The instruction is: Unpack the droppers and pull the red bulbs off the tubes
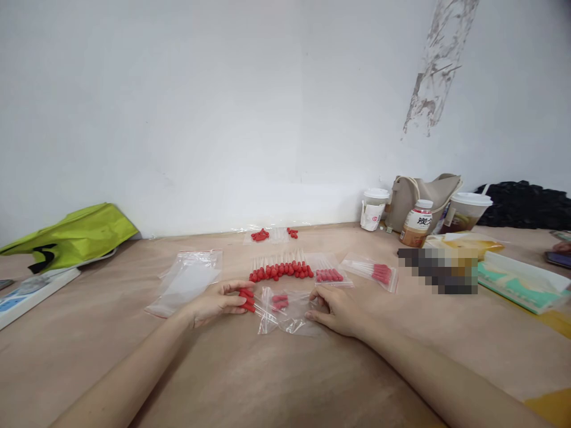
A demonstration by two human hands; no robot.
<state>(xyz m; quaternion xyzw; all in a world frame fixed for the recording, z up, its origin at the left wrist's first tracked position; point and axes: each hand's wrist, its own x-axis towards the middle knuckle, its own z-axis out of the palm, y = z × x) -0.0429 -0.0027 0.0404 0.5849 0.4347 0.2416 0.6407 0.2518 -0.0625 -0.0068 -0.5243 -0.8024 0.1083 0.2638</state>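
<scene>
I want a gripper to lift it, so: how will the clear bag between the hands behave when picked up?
The bag looks thin and crumpled where the right hand holds its edge, so it probably flops and sags. It holds only a few droppers, so it is likely light. Its glossy film may slip, and the loose droppers inside may shift.

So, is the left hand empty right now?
No, the left hand grips a few red-bulbed droppers beside the clear bag that the right hand holds.
</scene>
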